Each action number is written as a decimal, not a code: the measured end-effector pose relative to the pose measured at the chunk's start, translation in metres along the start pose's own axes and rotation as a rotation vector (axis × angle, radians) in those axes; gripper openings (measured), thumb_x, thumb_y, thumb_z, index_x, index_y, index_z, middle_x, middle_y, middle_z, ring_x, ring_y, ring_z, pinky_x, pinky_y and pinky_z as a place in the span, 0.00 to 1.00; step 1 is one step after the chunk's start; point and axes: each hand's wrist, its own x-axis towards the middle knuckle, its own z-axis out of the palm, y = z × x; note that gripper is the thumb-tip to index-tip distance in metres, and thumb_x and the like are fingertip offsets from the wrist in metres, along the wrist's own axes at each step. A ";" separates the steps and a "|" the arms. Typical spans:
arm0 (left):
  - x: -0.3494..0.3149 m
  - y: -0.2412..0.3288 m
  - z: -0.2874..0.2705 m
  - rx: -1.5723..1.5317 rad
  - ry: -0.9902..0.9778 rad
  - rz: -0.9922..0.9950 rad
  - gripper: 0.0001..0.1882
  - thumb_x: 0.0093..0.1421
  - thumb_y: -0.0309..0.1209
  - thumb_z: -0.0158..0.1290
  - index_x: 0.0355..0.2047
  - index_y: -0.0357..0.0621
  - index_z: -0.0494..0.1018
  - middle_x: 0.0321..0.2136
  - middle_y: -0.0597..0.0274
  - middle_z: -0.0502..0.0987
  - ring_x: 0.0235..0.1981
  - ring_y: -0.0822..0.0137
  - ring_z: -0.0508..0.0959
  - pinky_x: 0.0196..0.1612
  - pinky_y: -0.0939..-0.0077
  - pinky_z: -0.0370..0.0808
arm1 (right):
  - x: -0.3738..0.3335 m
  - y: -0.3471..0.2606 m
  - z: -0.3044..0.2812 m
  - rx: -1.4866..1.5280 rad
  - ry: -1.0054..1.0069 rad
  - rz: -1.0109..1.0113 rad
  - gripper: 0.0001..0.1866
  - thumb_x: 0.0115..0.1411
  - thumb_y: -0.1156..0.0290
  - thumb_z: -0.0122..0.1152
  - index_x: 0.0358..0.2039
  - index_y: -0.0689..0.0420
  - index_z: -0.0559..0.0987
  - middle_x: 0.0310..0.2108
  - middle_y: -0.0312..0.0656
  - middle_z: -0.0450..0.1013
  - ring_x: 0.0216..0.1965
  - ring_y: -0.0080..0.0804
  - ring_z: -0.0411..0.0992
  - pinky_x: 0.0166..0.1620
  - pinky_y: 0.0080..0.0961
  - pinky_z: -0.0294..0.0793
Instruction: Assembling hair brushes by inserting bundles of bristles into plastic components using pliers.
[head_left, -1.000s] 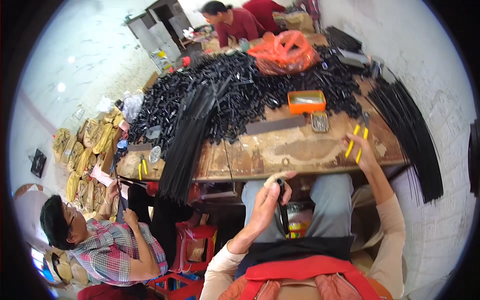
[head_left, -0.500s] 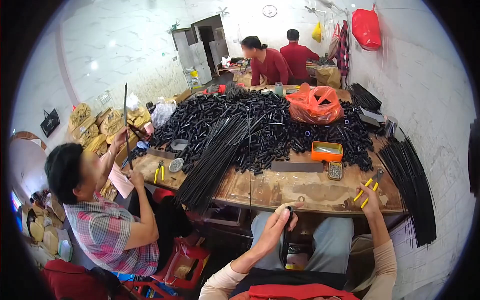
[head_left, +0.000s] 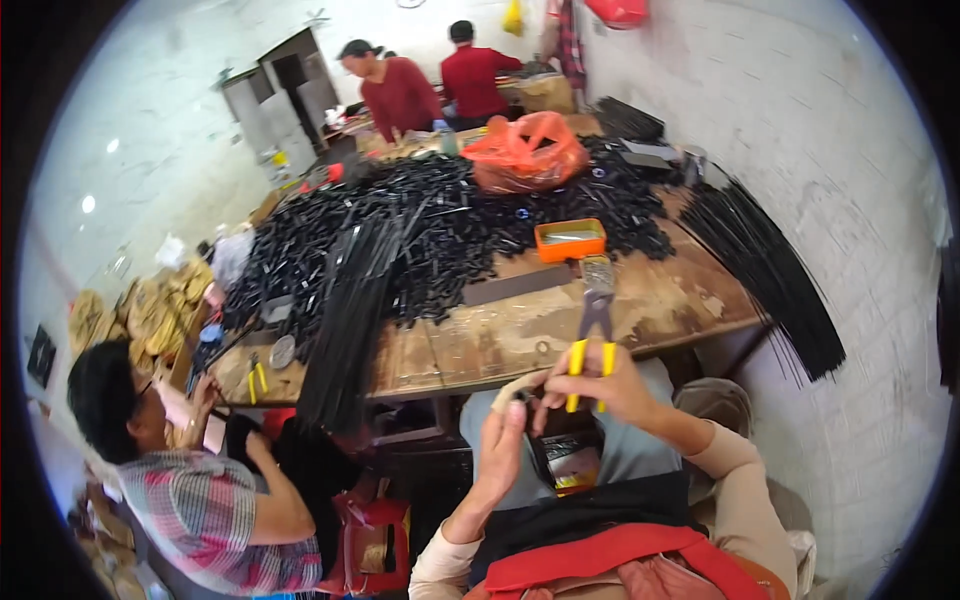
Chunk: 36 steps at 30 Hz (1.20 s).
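Observation:
Over my lap, my left hand (head_left: 503, 447) is closed around a black tube (head_left: 539, 455) that slants down between my knees. A pale covering wraps one of its fingers. Close beside it, my right hand (head_left: 618, 388) grips yellow-handled pliers (head_left: 578, 372), their dark jaws pointing away over the table edge. Some fingertips of the right hand reach the top of the tube; whether they pinch anything there is hard to make out.
On the wooden table (head_left: 660, 310) lie a heap of short black tubes (head_left: 420, 215), long black rods (head_left: 350, 310), more rods (head_left: 775, 270) overhanging the right edge, an orange box (head_left: 570, 240) and a red plastic bag (head_left: 530, 155). A co-worker (head_left: 200, 480) sits at the left.
My right hand has brought the pliers left, from the table's right side to beside my left hand. The view has shifted right and tilted. The co-worker at left has lowered the long strip.

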 end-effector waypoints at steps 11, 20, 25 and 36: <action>0.013 0.001 0.009 -0.054 -0.117 -0.034 0.25 0.73 0.41 0.32 0.59 0.33 0.62 0.25 0.70 0.66 0.29 0.77 0.64 0.35 0.83 0.62 | -0.017 0.015 0.015 0.043 0.085 -0.068 0.08 0.65 0.70 0.56 0.36 0.62 0.73 0.28 0.39 0.73 0.28 0.26 0.76 0.33 0.19 0.69; 0.016 -0.005 0.015 -0.098 -0.128 -0.051 0.29 0.73 0.46 0.31 0.60 0.32 0.61 0.23 0.70 0.64 0.27 0.76 0.63 0.35 0.81 0.63 | -0.020 0.026 0.004 0.104 0.062 -0.079 0.08 0.66 0.69 0.54 0.37 0.62 0.72 0.28 0.39 0.73 0.28 0.28 0.77 0.33 0.18 0.68; 0.017 -0.005 0.018 -0.046 -0.142 -0.047 0.30 0.72 0.48 0.32 0.60 0.32 0.60 0.23 0.70 0.64 0.27 0.75 0.64 0.33 0.82 0.62 | -0.020 0.024 0.001 0.111 0.054 -0.093 0.09 0.66 0.68 0.54 0.37 0.62 0.72 0.27 0.38 0.73 0.28 0.27 0.76 0.33 0.18 0.68; 0.020 -0.006 0.016 -0.045 -0.137 -0.032 0.30 0.71 0.48 0.36 0.61 0.34 0.60 0.23 0.70 0.64 0.28 0.77 0.64 0.32 0.84 0.61 | -0.014 0.022 -0.001 0.140 0.026 -0.094 0.12 0.65 0.70 0.56 0.43 0.65 0.71 0.29 0.37 0.72 0.28 0.25 0.77 0.31 0.17 0.72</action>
